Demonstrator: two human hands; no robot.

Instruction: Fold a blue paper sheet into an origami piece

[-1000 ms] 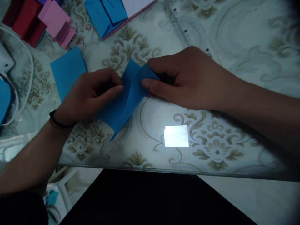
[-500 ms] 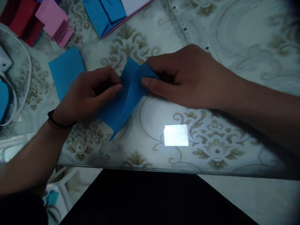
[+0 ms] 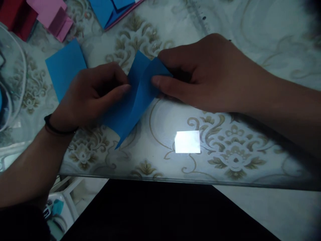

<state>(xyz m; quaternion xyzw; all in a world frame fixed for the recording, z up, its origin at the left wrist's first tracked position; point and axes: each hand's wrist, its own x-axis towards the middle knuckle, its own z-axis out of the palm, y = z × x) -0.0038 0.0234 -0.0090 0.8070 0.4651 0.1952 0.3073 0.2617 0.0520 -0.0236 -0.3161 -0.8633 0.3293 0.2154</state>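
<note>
A blue sheet of paper (image 3: 136,97) with a crease along its length is held between my two hands above the patterned table. My left hand (image 3: 97,92) pinches its left side between thumb and fingers. At the upper right corner, my right hand (image 3: 200,73) grips the paper, thumb on top and the other fingers partly hidden beneath. Part of the sheet is folded over near that thumb. A second blue paper (image 3: 66,67) lies flat on the table, partly behind my left hand.
Red folded paper (image 3: 21,20) and pink folded paper (image 3: 56,20) lie at the upper left. Blue folded paper (image 3: 102,11) is at the top. A white cable (image 3: 23,73) curves along the left. The table's front edge (image 3: 160,180) crosses below my hands.
The view has shifted slightly, so the table items sit a little higher and further left. Both hands keep their hold on the blue sheet, and its fold looks slightly more open.
</note>
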